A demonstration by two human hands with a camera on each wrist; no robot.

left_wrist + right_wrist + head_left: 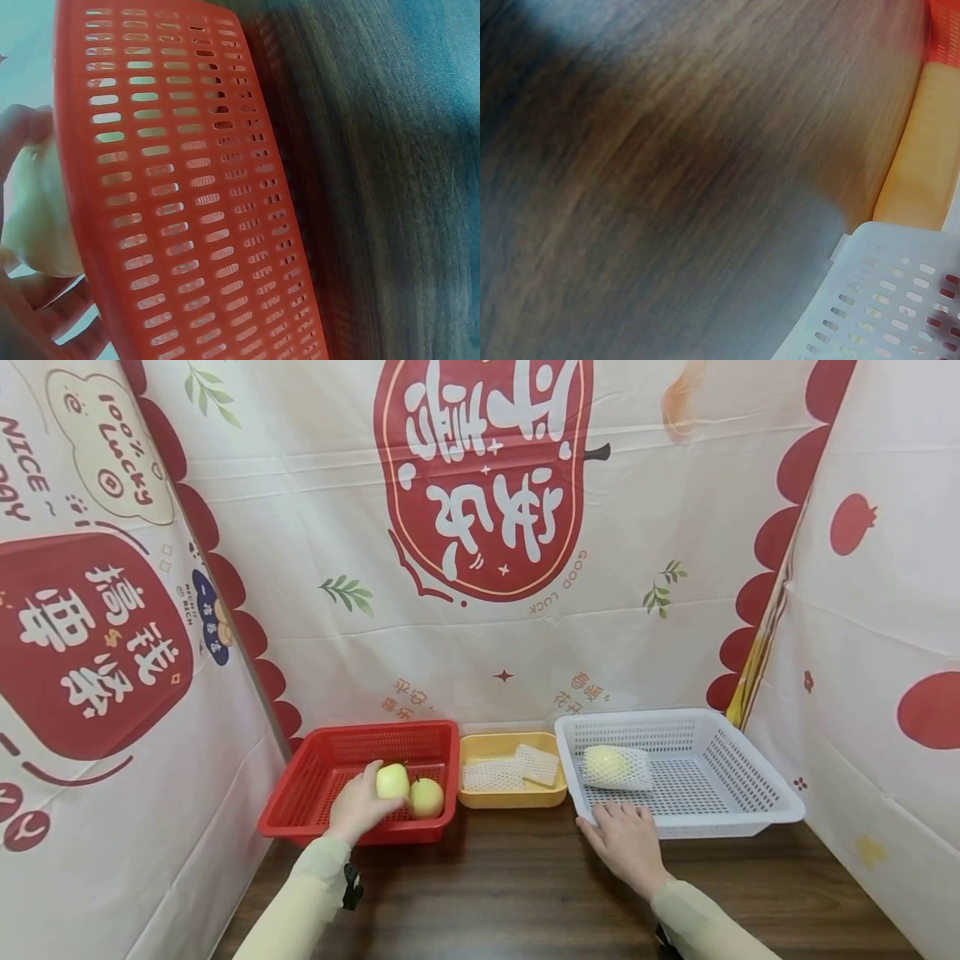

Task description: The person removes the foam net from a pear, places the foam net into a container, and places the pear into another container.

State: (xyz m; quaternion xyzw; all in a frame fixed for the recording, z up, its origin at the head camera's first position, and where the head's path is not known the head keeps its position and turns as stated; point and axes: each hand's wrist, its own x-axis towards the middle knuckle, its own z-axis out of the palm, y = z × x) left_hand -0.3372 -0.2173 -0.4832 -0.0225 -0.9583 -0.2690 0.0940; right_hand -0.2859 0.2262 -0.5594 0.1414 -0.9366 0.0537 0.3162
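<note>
My left hand (362, 806) reaches over the front of the red basket (330, 837) and grips a yellow-green pear (392, 782), thumb on one side and fingers on the other. A second pear (425, 799) lies in that basket just right of it. In the left wrist view the held pear (41, 214) shows past the red rim. My right hand (626, 846) rests at the front rim of the white basket (750, 814), fingers laid over the edge. Inside it, near those fingertips, lies a pear in a white foam net (617, 767).
Between the two baskets stands a small yellow basket (513, 799) with white foam net sleeves (491, 775) in it. All stand on a dark wood table (510, 877). Printed cloth (480, 643) hangs behind and along both sides.
</note>
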